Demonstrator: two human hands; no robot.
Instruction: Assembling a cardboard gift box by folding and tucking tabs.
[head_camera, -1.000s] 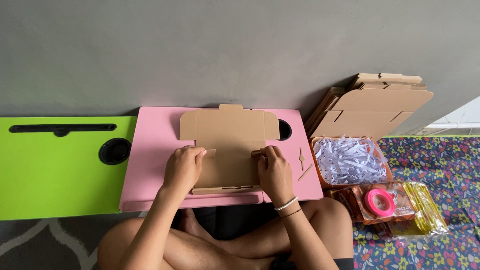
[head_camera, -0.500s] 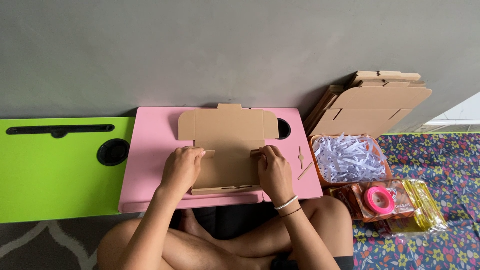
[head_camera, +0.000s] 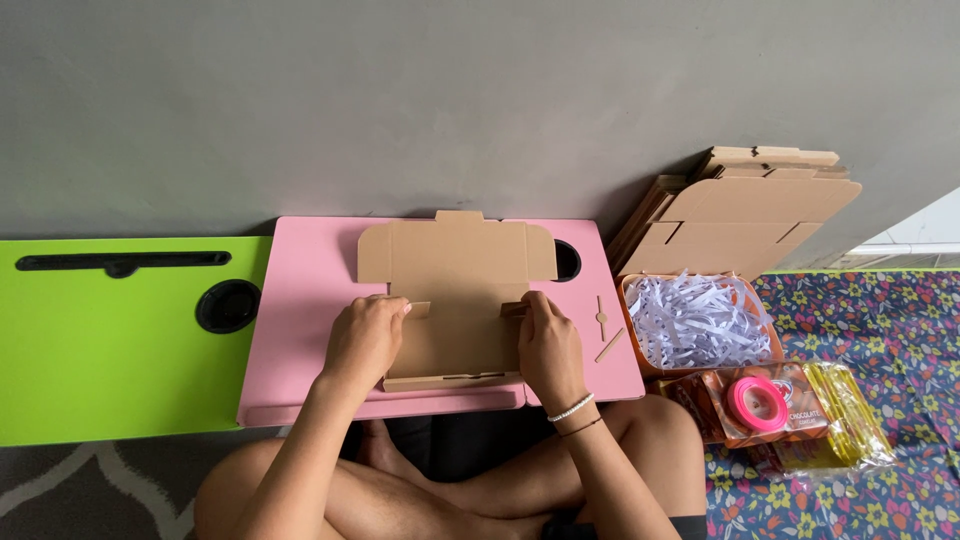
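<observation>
1. Centrally: a flat brown die-cut cardboard mailer box (head_camera: 455, 300), partly folded, lies on the pink lap table (head_camera: 300, 330), straight ahead of the seated person.
2. Long axis of the cardboard box runs away from the body toward the grey wall (head_camera: 480, 100); the lid panel with its tab is at the far end, the folded front lip is nearest the body.
3. Left hand (head_camera: 362, 340) sits on the box's left edge, fingers curled over the side flap and pressing it inward. It pinches cardboard only.
4. Right hand (head_camera: 548, 345) mirrors it on the right edge, fingers pressed together on the right side flap.
5. Key relation: the box lies between the two hands, both touching, both equally near. Neither has reach advantage.
6. To the right: an orange tray of white shredded paper (head_camera: 700, 320), a pink tape roll (head_camera: 758, 402) on wrapped packets, a stack of flat cardboard blanks (head_camera: 750, 210) leaning on the wall.
7. To the left: a green lap table (head_camera: 100, 340), touching the pink one.
</observation>
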